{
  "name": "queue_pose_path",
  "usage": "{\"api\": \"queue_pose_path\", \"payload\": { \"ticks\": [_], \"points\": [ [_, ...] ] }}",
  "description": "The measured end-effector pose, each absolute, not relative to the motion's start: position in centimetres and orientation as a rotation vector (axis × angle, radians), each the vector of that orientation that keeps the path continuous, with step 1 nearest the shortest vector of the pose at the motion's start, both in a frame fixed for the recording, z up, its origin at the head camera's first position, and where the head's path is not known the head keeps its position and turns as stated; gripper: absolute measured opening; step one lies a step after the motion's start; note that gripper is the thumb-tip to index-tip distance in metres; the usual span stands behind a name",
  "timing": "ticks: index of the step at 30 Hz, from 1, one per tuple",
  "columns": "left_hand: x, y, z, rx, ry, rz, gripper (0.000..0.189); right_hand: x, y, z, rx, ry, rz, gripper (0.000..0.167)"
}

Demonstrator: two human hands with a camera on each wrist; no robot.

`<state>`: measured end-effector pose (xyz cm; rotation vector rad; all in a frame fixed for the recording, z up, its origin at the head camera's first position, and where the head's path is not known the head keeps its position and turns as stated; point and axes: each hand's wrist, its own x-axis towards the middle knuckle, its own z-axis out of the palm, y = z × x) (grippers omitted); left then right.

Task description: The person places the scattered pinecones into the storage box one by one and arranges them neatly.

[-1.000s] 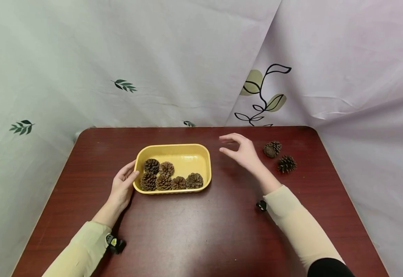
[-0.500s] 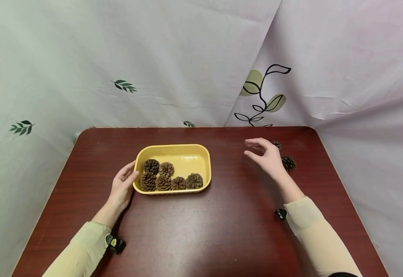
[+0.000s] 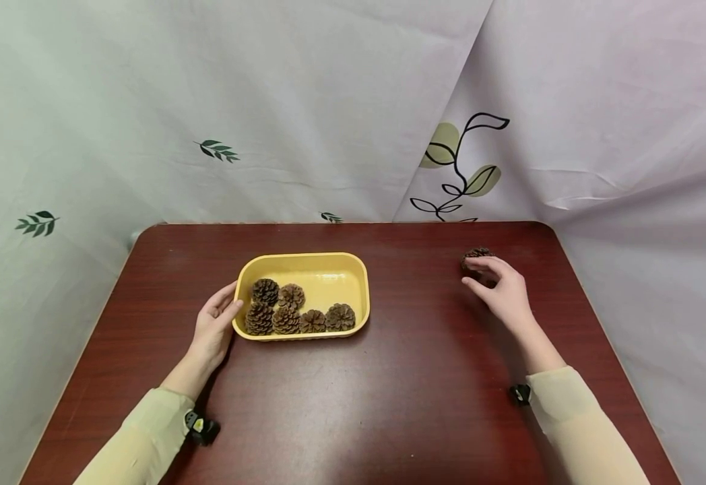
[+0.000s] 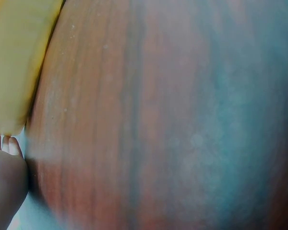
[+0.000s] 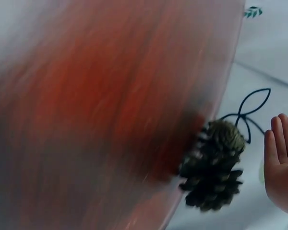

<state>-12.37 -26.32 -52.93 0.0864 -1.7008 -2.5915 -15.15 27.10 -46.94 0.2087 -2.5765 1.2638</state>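
Observation:
On the left, a yellow plastic tray (image 3: 304,337) holds several brown pine cones (image 3: 286,319), mostly along its near side and left end. My left hand (image 3: 212,331) grips the tray's left end, thumb over the rim and fingers along the outer wall. My right hand (image 3: 504,291) hovers at the far right with fingers and thumb spread in a loose curve, nothing between them. Just past its fingertips, a pine cone (image 3: 477,254) is partly covered by the hand. The right wrist view also shows a darker pine cone (image 5: 213,184), which the hand hides in the head view.
Everything stands on a dark red wooden table (image 3: 353,417) with rounded far corners. A pale cloth backdrop (image 3: 304,121) with leaf prints hangs behind the table and at both sides. A small black camera (image 3: 203,428) sits at the left wrist.
My right hand has moved from beside the tray rightward and nearer to me, over to the loose pine cones, and now covers one of them. The left hand and tray have stayed put.

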Motion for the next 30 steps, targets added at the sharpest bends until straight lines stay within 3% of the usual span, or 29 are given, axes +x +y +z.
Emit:
{"api": "queue_pose_path", "payload": {
  "ticks": [9, 30],
  "points": [
    [-12.3, -26.2, -53.0, 0.105, -1.701, -2.600, 0.043, -13.6, 29.5, -46.9, 0.237, -2.614, 0.908, 0.042],
    [-12.5, -26.5, -53.0, 0.120, -1.749, -2.583, 0.041, -12.5, 33.3, -48.0, 0.363, -2.665, 0.662, 0.051]
  ]
}}
